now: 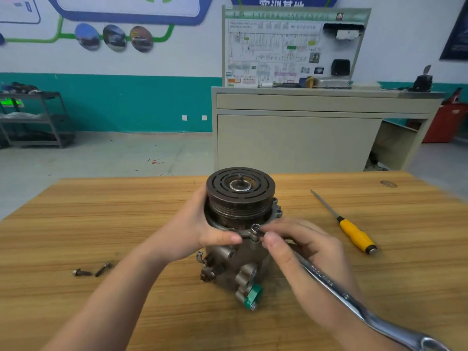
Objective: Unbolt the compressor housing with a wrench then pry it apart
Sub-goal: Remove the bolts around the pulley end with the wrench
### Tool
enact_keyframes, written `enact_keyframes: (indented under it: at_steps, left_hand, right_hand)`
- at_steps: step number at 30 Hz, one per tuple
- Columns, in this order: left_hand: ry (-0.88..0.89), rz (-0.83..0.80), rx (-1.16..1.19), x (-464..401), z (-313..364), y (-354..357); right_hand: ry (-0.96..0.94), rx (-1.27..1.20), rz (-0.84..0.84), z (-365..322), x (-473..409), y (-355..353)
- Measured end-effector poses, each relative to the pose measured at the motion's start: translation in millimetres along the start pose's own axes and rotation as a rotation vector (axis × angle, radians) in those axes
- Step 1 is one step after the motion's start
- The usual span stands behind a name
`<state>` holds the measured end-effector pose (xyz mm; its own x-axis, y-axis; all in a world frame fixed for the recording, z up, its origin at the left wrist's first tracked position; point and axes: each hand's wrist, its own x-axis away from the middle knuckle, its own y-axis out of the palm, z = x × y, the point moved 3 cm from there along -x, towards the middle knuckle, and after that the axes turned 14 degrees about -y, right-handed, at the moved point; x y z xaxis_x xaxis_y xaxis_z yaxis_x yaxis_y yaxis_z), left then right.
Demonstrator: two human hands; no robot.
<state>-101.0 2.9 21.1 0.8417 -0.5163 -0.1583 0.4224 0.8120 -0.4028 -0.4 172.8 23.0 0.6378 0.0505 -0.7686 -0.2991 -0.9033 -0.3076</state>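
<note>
Table, wood top, runs out of view on left, right and bottom; far edge sits just behind the compressor, open floor beyond it. Compressor stands upright mid-table, pulley face up, green-capped port toward the camera. Left hand wraps the left side under the pulley, thumb laid along the front flange, fingers hidden behind the body. Right hand pinches the ring end of the wrench, thumb and fingertips closed on it right at the front flange bolt; ring sits at the bolt but I can't tell if it's fully seated. Wrench shank passes over the right palm toward bottom right, far end cut off by the frame. Screwdriver, yellow handle, lies well apart on the right, clear wood around it. Two loose bolts lie on the left, just beside each other, details blurred.
</note>
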Motion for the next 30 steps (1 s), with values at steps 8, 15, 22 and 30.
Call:
enact_keyframes:
  at_steps: [8, 15, 22, 30]
  left_hand:
    - [-0.079, 0.35, -0.178, 12, 0, 16]
    - [-0.385, 0.84, -0.38, 39, 19, 71]
    - [-0.29, 0.911, -0.306, 51, 3, 63]
    - [-0.168, 0.595, -0.09, 43, -16, 33]
  right_hand:
    - [0.203, 0.195, 0.304, -8, -2, 17]
    - [0.281, -0.064, 0.649, 1, -2, 8]
    - [0.372, -0.401, 0.861, 13, 1, 8]
    - [0.405, -0.43, 0.885, 11, 2, 10]
